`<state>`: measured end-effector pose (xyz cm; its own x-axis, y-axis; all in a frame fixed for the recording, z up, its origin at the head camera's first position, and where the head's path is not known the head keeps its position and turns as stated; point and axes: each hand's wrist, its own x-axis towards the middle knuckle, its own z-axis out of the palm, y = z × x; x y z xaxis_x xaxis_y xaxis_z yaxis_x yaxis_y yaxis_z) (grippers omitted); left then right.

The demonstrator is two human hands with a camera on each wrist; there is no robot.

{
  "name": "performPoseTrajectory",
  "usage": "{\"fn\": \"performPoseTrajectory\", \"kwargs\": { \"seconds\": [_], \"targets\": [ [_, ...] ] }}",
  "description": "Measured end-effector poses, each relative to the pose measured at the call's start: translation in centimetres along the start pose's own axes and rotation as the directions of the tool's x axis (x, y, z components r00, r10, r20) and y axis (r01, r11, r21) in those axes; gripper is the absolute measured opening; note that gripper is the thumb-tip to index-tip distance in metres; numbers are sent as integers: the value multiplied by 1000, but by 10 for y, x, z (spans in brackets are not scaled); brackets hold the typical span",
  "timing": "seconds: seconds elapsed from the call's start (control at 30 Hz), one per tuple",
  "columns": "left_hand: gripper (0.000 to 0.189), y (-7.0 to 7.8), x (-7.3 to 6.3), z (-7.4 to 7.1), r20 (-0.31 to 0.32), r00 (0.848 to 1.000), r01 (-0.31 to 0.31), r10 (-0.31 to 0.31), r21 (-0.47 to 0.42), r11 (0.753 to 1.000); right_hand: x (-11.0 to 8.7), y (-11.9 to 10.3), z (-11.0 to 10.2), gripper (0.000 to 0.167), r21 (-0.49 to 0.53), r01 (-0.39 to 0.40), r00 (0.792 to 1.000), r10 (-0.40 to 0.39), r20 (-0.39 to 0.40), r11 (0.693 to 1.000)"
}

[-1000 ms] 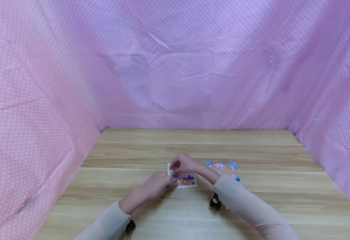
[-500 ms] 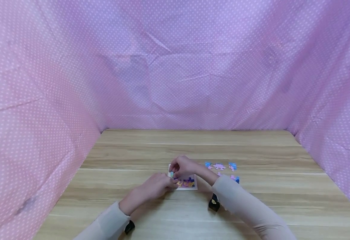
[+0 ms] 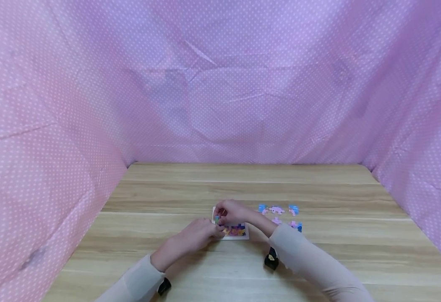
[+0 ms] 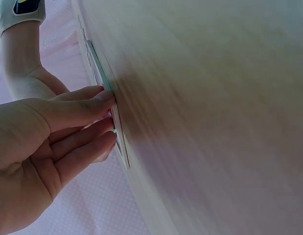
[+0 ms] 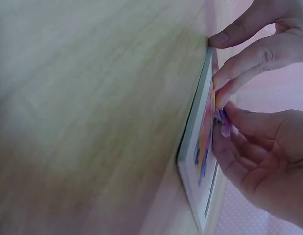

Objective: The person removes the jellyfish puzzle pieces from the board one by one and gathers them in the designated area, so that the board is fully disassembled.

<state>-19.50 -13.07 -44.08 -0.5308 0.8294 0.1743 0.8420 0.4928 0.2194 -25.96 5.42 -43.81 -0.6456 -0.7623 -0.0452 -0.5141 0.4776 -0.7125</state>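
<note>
A small jigsaw puzzle board (image 3: 236,238) with a pale frame lies on the table. Colourful pieces fill its near part, and both hands hide much of its left side. My left hand (image 3: 197,235) rests at the board's near left corner; the right wrist view shows its thumb on the edge and its fairly straight fingertips pressing the surface. Over the board's upper left, my right hand (image 3: 234,212) pinches a purple-pink puzzle piece (image 5: 222,123) between thumb and fingers, right at the surface beside the left fingertips.
Several loose puzzle pieces (image 3: 277,209) lie on the wooden table (image 3: 160,188) to the right of the board, some partly behind the right forearm. Pink dotted cloth (image 3: 220,105) hangs around the table's back and sides. Each wrist wears a black camera (image 3: 271,259).
The right hand has shifted slightly nearer and its fingers have turned a little over the board's left side. The board has slid a touch to the right and nearer. The left hand stays put.
</note>
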Motion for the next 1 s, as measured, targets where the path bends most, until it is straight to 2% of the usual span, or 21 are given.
{"fn": "performPoseTrajectory", "kwargs": {
  "seconds": [0.17,0.4,0.63,0.7,0.8,1.0],
  "targets": [
    [34,0,-1,0,-2,1000,-1,1,-4,1000,0,4,0,10,39,63,998,-63,16,997],
    [39,0,0,-1,-4,1000,-2,2,-9,1000,0,2,0,10,32,60,998,-60,3,998],
    [34,1,-1,-1,7,1000,7,-7,33,999,0,-9,5,13,-156,119,991,-126,-37,981],
    [32,1,-1,-2,15,1000,17,-17,34,999,0,-11,7,13,-169,122,990,-132,-46,978],
    [31,1,-2,-2,15,1000,17,-17,23,1000,-1,-10,7,13,-133,83,994,-91,-60,988],
    [30,3,-1,-3,26,999,22,-22,0,1000,-3,-1,1,9,4,-14,995,15,-97,1000]
  ]
}}
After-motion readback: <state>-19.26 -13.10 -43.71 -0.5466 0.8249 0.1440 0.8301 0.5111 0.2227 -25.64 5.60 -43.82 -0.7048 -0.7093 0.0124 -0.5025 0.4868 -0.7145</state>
